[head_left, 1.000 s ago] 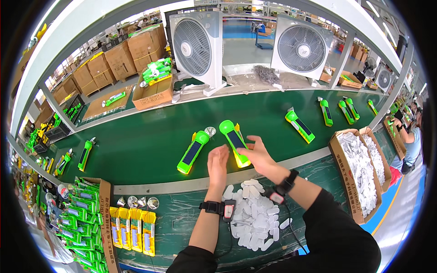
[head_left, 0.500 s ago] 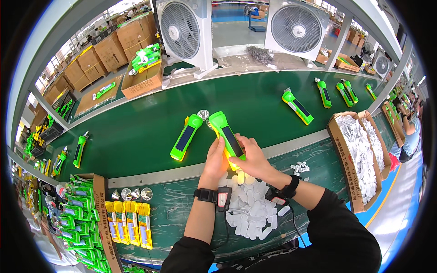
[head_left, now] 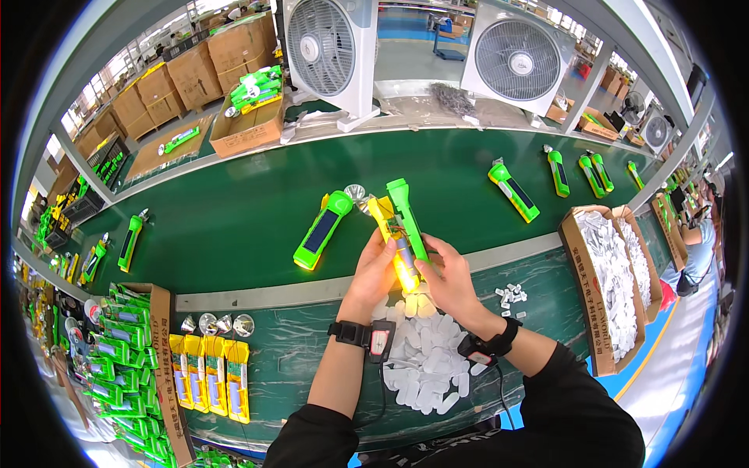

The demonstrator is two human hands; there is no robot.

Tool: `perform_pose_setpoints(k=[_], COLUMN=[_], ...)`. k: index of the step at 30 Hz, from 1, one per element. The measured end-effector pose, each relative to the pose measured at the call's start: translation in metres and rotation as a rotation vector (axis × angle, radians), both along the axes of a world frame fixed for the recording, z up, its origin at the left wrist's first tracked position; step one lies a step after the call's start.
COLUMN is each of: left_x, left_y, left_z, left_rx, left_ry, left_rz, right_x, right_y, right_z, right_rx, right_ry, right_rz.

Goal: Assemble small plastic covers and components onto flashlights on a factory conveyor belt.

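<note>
While both hands work together above the near edge of the counter [head_left: 257, 292], an opened torch [head_left: 402, 230] is held between them, lifted clear of the surface so its inside faces up toward the eyes. The left hand [head_left: 374, 269] cradles the yellow half from the side, fingers curled shut around it, which steadies the body. The right hand [head_left: 446, 273] closes on the green half and the lower end, thumb pressing near the glowing yellow part, apparently to keep the two shells aligned. Wiring shows in the open seam; finer detail is too small to tell.

Just beyond, a second torch [head_left: 321, 228] lies flat on the green belt [head_left: 234, 210], with a silver reflector [head_left: 356, 193] beside it, both near enough to be picked up without leaning. White parts [head_left: 425, 366] are heaped directly below the wrists. Yellow shells [head_left: 207, 374] stand in a row to the left, with three more reflectors [head_left: 212, 323] above them. Cartons of white pieces [head_left: 616, 281] sit at the right. More torches [head_left: 512, 189] lie spaced along the belt, and two fans [head_left: 328, 51] stand behind it.
</note>
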State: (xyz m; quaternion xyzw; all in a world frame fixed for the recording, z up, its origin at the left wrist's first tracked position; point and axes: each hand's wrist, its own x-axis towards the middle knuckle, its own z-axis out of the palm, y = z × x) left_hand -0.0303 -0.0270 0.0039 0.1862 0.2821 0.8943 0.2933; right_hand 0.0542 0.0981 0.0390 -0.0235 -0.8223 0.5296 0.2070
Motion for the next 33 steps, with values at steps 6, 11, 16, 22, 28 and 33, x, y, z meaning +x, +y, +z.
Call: perform_pose_setpoints(k=[6, 11, 16, 22, 28, 33], left_x=[-0.004, -0.004, -0.004, -0.004, -0.006, -0.002], left_y=[0.001, 0.003, 0.003, -0.001, -0.001, -0.002], left_z=[-0.007, -0.008, -0.007, -0.007, -0.006, 0.004], left_rx=[-0.023, -0.025, 0.003, 0.007, 0.001, 0.039], left_ry=[-0.004, -0.001, -0.018, -0.052, -0.047, -0.051], left_rz=[0.027, 0.053, 0.043, 0.049, -0.023, -0.024], right_x=[0.0, 0.002, 0.001, -0.003, -0.001, 0.003], right_y=[0.004, 0.01, 0.019, 0.023, 0.017, 0.012], right_z=[0.006, 0.01, 0.017, 0.017, 0.014, 0.022], right_rx=[-0.37, -0.46, -0.454, -0.477, -0.482, -0.284], right_ry=[-0.134, -0.144, -0.191, -0.245, -0.263, -0.19], right_rz=[0.161, 0.252, 0.306, 0.376, 0.355, 0.204])
